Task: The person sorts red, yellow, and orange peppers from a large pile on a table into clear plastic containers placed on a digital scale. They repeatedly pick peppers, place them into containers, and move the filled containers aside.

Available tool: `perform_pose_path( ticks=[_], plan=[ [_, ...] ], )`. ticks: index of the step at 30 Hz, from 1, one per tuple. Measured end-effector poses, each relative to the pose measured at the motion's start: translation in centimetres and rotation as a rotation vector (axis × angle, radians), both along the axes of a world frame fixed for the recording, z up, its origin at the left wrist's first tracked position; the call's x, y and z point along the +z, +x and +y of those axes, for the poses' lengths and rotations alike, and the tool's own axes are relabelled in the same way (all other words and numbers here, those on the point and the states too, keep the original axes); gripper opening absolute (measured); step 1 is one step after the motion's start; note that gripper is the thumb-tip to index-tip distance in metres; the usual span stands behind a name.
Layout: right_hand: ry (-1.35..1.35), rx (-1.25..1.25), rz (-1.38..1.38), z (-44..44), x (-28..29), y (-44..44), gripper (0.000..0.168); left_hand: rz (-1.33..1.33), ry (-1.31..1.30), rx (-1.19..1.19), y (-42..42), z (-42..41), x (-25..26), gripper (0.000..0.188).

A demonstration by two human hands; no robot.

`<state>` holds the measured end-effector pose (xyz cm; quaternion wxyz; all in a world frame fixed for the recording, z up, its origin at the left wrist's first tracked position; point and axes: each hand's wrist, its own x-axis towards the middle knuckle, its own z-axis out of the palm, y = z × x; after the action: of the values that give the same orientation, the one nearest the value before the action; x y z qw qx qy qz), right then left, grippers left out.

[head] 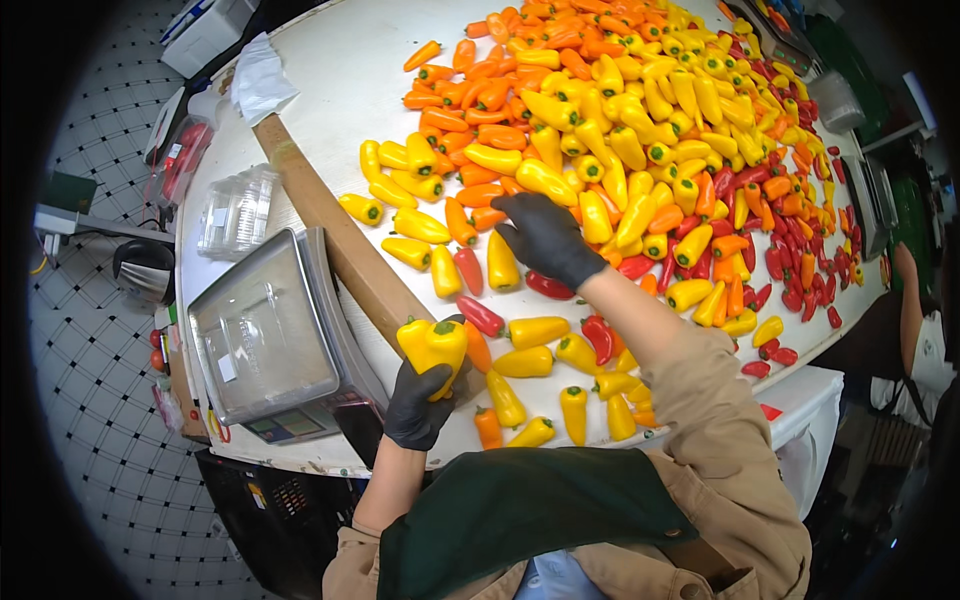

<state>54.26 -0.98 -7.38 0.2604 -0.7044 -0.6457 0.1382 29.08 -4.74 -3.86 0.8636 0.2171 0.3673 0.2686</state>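
My left hand [421, 401], in a black glove, grips yellow mini peppers [433, 346] near the front of the white table [337, 82]. At least two seem bunched together there, partly hidden by my fingers. My right hand [544, 236], gloved the same, reaches to the near edge of the big pepper pile, palm down with thumb and fingers apart. Just beyond its fingertips lies an orange pepper [487, 218]. A yellow pepper [502, 261] lies below the thumb, and a red one [549, 285] beside the wrist. Nothing shows in its grasp, though the palm is hidden.
Left of a long brown wooden bar [337, 232] stand a scale with a metal pan [262, 330] and stacked clear plastic clamshells [240, 210]. Orange peppers [555, 30] and red peppers [802, 262] flank the yellow ones. Another person's arm [909, 300] shows at far right.
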Motion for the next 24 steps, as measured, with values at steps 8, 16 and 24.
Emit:
perform_pose_path(
  ticks=[8,16,24],
  plan=[
    [-0.337,-0.007,-0.103,6.2,-3.6,-0.2,0.031,0.119,0.109,0.099,0.7,2.4,-0.9,0.057],
    [-0.391,0.267,0.892,-3.0,2.5,0.8,0.028,0.197,0.628,-0.189,5.9,5.1,1.8,0.074],
    [-0.207,-0.351,0.437,-16.0,0.1,9.4,0.028,-0.069,-0.132,-0.139,8.4,1.4,-3.0,0.050]
  ],
)
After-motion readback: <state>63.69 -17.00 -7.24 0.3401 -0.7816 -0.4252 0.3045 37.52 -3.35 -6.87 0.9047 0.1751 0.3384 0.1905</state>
